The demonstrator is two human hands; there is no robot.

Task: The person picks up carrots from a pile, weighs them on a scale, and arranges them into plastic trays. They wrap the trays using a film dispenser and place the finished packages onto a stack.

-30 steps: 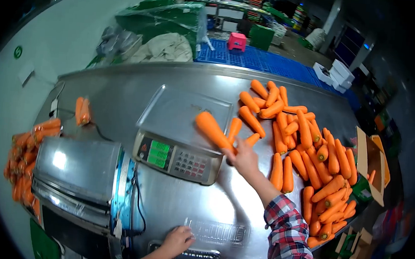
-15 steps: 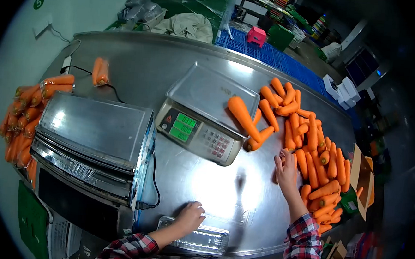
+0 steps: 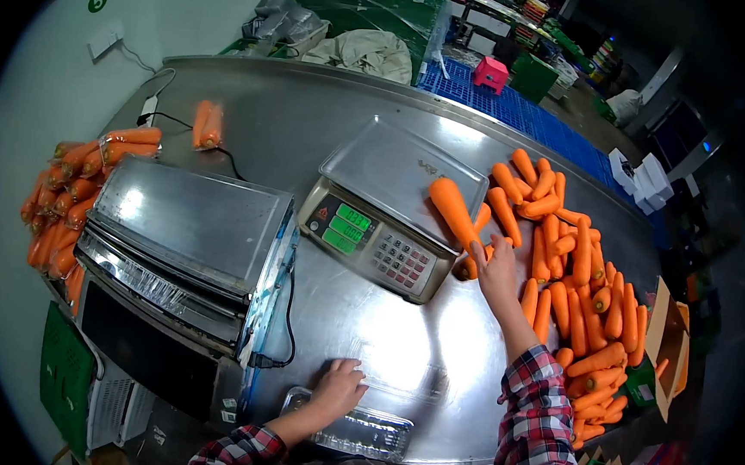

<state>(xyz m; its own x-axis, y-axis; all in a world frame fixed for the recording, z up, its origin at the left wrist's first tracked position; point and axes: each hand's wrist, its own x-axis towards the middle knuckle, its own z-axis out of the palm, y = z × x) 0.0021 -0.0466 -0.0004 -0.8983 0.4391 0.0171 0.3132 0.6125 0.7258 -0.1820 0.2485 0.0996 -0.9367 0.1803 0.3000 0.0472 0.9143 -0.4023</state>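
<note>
My right hand [image 3: 495,271] is at the scale's right corner, with its fingers at the lower end of a large carrot [image 3: 453,210] and near another carrot partly hidden beneath them; whether it grips either is unclear. The large carrot lies across the right edge of the scale's tray [image 3: 403,170]. Green digits are lit on the scale's display [image 3: 347,228]. My left hand [image 3: 340,387] rests with fingers apart and nothing held, over the upper edge of a clear plastic tray [image 3: 363,433] at the table's front.
Loose carrots [image 3: 587,312] are heaped on the right. Wrapped carrots [image 3: 68,203] are piled far left, and one pack [image 3: 208,126] lies behind the wrapping machine [image 3: 188,220]. A black cable [image 3: 293,322] runs beside the machine. An open cardboard box [image 3: 667,339] stands at the right edge.
My right hand has moved up and left from the carrot heap to the carrots beside the scale. My left hand stays by the clear tray. The camera view has shifted slightly.
</note>
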